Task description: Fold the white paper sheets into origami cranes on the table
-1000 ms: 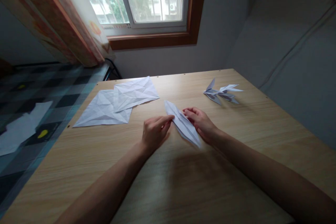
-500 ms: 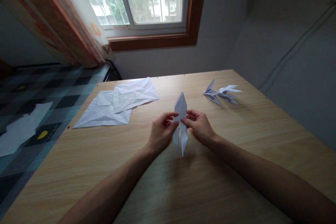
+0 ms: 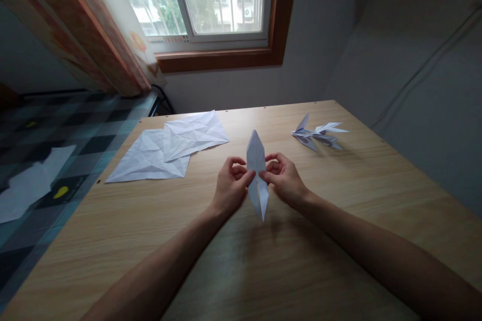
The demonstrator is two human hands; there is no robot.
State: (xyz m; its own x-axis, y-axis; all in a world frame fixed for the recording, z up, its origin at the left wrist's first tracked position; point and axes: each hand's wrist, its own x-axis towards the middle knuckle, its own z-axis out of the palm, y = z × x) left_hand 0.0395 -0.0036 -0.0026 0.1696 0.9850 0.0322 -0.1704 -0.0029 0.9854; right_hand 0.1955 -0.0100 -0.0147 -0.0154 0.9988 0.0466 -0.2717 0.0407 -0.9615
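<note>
A white folded paper (image 3: 256, 153) is held upright above the table, long and pointed at its top, with two narrow flaps hanging at the bottom. My left hand (image 3: 234, 180) pinches its left edge at mid-height, thumb on the front face. From the other side my right hand (image 3: 284, 176) grips the right edge, its thumb also pressed on the front near the middle. The fingertips behind the paper are partly hidden. The two lower flaps meet closely near the thumbs and part slightly towards their tips.
Two creased white sheets (image 3: 150, 158) overlap at the table's back left. Folded paper pieces (image 3: 320, 133) with pointed flaps lie at the back right. The wooden table (image 3: 150, 230) adjoins a checked bedspread (image 3: 94, 125) on the left, where more paper (image 3: 30, 185) lies. A window stands behind.
The folded paper has shifted slightly left and its two lower flaps have come closer together. My left index finger has moved off the paper's front towards its edge.
</note>
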